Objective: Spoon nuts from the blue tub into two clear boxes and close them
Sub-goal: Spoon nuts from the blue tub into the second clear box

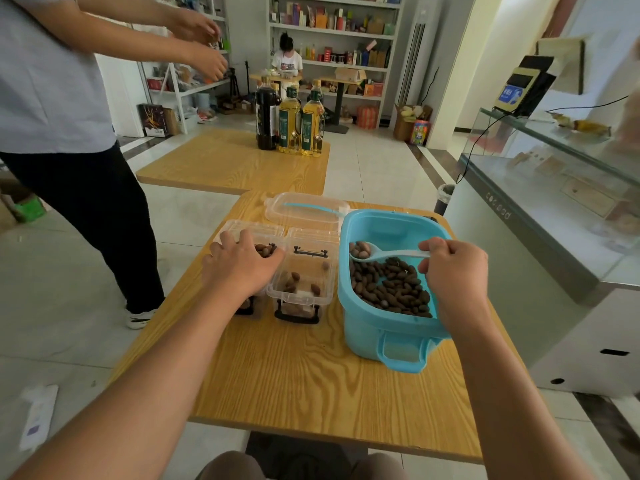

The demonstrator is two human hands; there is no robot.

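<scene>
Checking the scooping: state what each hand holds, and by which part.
Right hand pinches the spoon by its handle end. Left hand rests on the left box.

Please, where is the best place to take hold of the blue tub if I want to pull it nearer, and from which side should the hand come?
Probably the handle on the near end wall of the blue tub. It sticks out toward the person as an open loop, so fingers can hook under it from the near side. The right hand is busy holding the spoon over the nuts.
</scene>
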